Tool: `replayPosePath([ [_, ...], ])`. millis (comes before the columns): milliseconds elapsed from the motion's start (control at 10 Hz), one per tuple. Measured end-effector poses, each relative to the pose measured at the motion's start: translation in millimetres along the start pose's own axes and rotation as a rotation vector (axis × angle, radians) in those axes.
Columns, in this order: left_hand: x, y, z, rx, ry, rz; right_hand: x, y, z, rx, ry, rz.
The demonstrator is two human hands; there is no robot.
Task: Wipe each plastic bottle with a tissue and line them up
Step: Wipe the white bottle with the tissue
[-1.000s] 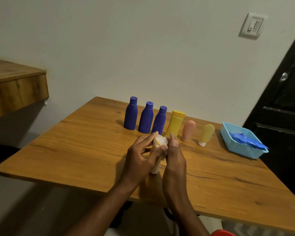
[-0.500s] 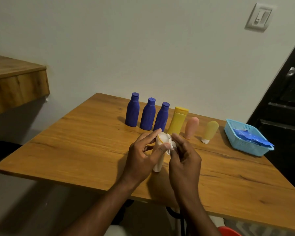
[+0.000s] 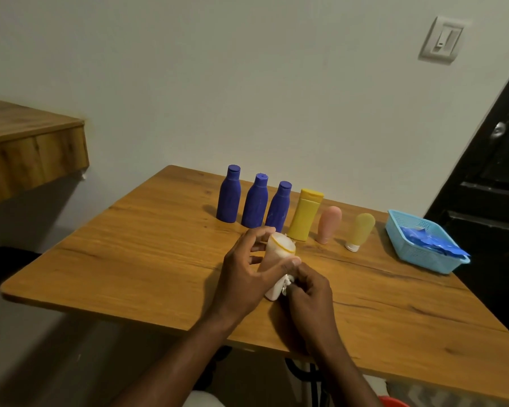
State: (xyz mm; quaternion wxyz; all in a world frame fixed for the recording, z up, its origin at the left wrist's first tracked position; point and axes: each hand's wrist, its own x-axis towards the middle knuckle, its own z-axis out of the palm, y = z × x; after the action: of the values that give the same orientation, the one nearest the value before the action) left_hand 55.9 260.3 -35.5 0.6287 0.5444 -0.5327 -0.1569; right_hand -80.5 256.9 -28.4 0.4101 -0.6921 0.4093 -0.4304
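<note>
White plastic bottle (image 3: 279, 245): tilted above wooden table (image 3: 130, 259), left hand (image 3: 241, 286) curled round it.
Crumpled white tissue (image 3: 287, 282): pinched by right hand (image 3: 312, 295), seemingly near the cap.
Row of coloured plastic bottles (image 3: 303, 215): topples if rubbing slips.

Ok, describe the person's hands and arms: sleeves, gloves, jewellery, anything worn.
Both the left hand and the right hand are bare: no gloves, and no ring shows on the fingers in view. The left forearm and right forearm are uncovered down to the frame's bottom edge, with no sleeve, watch or bracelet at either wrist. No markings or bandages show.
</note>
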Motion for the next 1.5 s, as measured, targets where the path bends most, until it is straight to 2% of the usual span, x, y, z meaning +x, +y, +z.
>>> replayPosePath([
  [300,-2.8,-7.4,-1.0,0.043,-0.041,0.007,6.4,-0.2,-4.6,-0.017,0.023,0.008],
  [600,5.1,-12.8,-29.6,0.132,0.089,-0.007,14.6,-5.7,5.6,-0.031,-0.007,-0.042],
  [800,38.8,-22.7,-63.3,0.172,0.194,-0.03,39.9,-10.4,40.8,-0.129,-0.112,-0.065],
  [1000,83.4,-40.5,-87.5,0.231,0.291,-0.056,82.8,-16.9,88.7,-0.295,-0.242,-0.221],
  [1300,142.2,-81.6,-103.4,0.265,0.306,-0.072,129.6,-9.5,127.6,-0.484,-0.333,-0.272],
  [1500,170.4,-107.8,-106.3,0.283,0.322,-0.071,150.2,2.3,140.9,-0.477,-0.334,-0.294],
])
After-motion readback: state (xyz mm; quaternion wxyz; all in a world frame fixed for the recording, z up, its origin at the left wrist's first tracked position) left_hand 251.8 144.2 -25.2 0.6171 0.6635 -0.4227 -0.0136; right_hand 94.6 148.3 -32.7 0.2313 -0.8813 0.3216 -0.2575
